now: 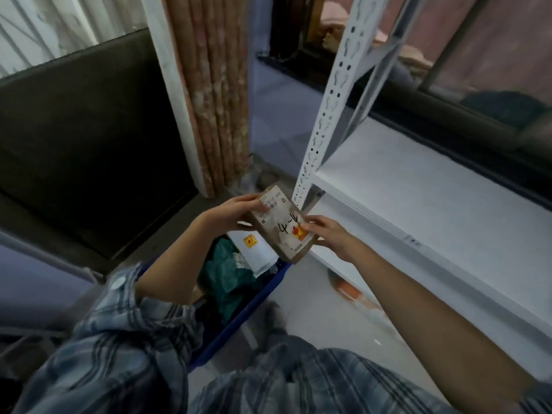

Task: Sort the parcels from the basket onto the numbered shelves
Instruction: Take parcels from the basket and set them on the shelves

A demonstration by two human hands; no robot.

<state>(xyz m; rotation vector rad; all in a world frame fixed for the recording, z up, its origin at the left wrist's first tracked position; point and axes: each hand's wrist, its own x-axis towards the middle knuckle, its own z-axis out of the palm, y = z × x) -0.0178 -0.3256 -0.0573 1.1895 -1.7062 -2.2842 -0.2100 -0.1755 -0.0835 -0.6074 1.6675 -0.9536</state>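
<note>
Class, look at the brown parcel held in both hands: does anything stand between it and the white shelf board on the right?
Nothing visible does. The brown parcel is held by the left hand and right hand beside the perforated upright, and the white shelf board next to it shows bare surface.

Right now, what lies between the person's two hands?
In the head view, a brown parcel with "4-4" handwritten on its label lies between them: the left hand grips its far end, the right hand its near end, above the blue basket.
</note>
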